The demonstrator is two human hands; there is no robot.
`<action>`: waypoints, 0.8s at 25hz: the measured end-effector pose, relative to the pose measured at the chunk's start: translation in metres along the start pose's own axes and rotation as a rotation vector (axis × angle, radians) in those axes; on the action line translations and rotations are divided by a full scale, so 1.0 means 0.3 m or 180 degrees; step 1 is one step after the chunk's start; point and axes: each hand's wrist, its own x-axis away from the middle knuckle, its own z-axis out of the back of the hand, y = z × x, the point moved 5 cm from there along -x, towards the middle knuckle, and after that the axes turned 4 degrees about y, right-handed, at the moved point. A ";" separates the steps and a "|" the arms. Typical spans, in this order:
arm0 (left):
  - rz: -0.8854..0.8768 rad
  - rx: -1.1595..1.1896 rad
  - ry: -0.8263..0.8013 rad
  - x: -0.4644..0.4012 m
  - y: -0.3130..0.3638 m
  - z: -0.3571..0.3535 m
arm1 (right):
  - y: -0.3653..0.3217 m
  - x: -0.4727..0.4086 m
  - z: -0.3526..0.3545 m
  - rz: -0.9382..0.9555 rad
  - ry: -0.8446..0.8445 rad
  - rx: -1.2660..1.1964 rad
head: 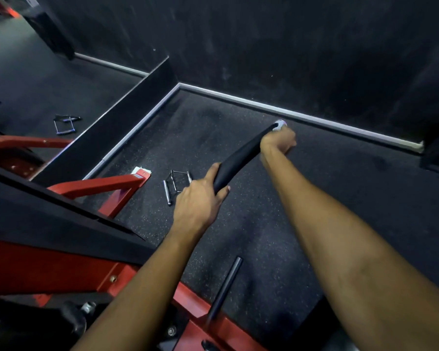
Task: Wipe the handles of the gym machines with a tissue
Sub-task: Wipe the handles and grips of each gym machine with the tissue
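Wiping the far end of the black handle (241,155)
Our left hand (200,198) grips its near end; our right hand (278,141) curls around the tissue (280,124) at the far tip, where the wad could slip off and fall to the rubber floor (264,224)

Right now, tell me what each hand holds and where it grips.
The left hand grips the long black padded bar handle at its near end. The right hand grips its far end through a white tissue.
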 end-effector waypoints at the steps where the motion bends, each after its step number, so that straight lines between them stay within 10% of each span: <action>1: 0.0025 -0.0004 0.0003 0.000 -0.002 0.003 | 0.018 0.008 -0.008 -0.0351 -0.0056 -0.0062; 4: 0.0081 -0.0008 0.0045 -0.004 -0.004 0.022 | 0.061 -0.023 -0.043 -0.1227 -0.0558 -0.0098; 16: 0.0019 -0.0058 0.0174 -0.001 0.011 0.051 | 0.011 -0.013 -0.036 -0.1067 -0.1273 -0.1053; 20: 0.0010 -0.0062 0.0193 0.006 0.005 0.055 | 0.056 0.028 0.017 -0.1151 -0.1675 -0.0154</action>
